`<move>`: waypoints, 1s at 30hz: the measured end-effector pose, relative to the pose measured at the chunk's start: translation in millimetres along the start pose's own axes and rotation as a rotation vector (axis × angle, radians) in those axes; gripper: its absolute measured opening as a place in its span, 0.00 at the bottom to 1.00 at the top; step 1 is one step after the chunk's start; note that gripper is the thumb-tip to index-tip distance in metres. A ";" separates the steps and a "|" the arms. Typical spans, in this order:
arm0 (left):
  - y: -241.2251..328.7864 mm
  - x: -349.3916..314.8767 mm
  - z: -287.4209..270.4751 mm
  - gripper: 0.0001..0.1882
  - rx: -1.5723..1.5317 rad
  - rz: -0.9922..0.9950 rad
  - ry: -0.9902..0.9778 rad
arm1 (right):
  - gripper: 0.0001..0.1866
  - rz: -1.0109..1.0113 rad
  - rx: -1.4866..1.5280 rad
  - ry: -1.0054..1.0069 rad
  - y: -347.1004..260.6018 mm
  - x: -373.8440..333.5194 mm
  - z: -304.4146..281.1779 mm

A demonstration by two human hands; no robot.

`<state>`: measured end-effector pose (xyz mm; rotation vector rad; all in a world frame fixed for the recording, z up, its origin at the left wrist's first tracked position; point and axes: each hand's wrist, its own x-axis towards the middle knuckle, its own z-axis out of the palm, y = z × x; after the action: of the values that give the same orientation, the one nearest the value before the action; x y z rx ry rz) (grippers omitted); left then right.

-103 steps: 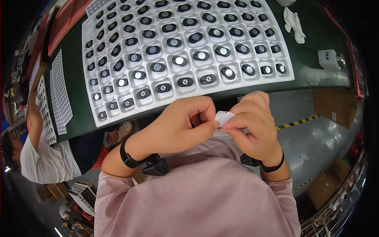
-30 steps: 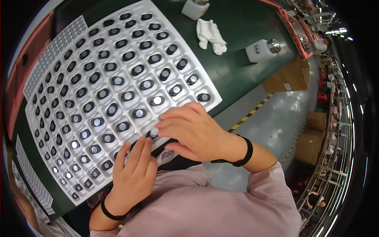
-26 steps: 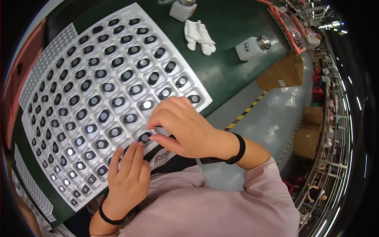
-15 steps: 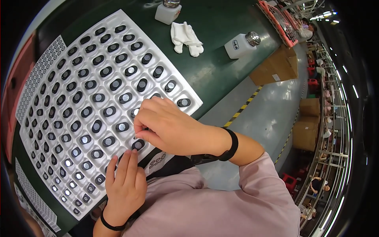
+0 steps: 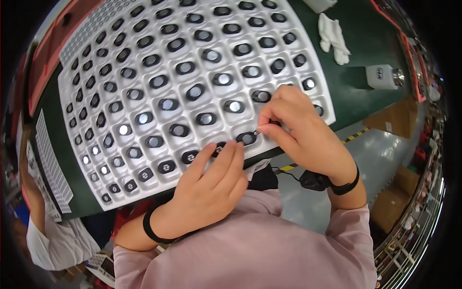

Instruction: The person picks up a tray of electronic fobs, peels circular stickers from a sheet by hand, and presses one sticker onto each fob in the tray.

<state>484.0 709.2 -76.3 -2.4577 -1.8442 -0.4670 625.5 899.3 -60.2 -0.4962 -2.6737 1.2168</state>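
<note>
A white molded tray (image 5: 159, 130) holds rows of black oval parts, many with a shiny grey disc in the middle. Several parts in the near row, such as one black part (image 5: 166, 166), show a white symbol instead. My left hand (image 5: 209, 192) lies over the tray's near edge with its fingers stretched out. Its fingertips rest beside a disc-topped black oval part (image 5: 247, 138). Just right of that part, thumb and forefinger of my right hand (image 5: 298, 130) pinch a small round black-and-white sticker (image 5: 257, 131), partly hidden by the fingers.
Sheets of round stickers (image 5: 98, 26) lie beyond the tray's far left edge. On the green table (image 5: 353, 101) at right are white gloves (image 5: 333, 38) and a white bottle (image 5: 382, 77) with a metal top. Another person's white sleeve (image 5: 62, 243) shows at lower left. Cardboard boxes (image 5: 392, 118) stand at right.
My view has turned, so tray and hands appear farther right. Both hands stay near the same part, the right one still pinching. Another person's sleeve has come into view at lower left.
</note>
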 end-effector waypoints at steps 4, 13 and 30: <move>4.7 -5.1 4.4 0.04 -0.027 -0.036 0.041 | 0.05 -0.033 -0.125 0.003 -8.1 1.3 8.6; 5.6 -5.5 7.6 0.05 -0.029 -0.042 0.066 | 0.05 -0.032 -0.211 -0.079 -11.4 2.7 10.7; 10.2 -5.3 10.8 0.05 -0.023 -0.065 0.092 | 0.05 -0.083 -0.278 -0.083 -10.5 2.9 13.7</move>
<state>494.7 703.4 -86.4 -2.3535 -1.8971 -0.5966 616.5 884.3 -61.3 -0.3735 -2.9186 0.8659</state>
